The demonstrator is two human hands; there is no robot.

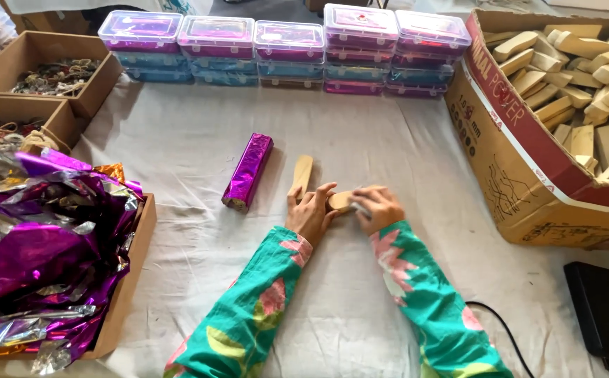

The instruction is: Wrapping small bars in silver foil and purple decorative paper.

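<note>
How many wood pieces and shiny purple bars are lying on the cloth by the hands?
Wood pieces on the cloth: 2, one upright-lying, one under both hands
Purple foil-wrapped bar: 1
Total: 3

bare cloth [360, 140] ahead, foil-wrapped bar [247, 172] left

Small packing workshop: carton of wooden blocks [584, 77], stacked plastic boxes [290, 52], foil sheets [38, 252].
</note>
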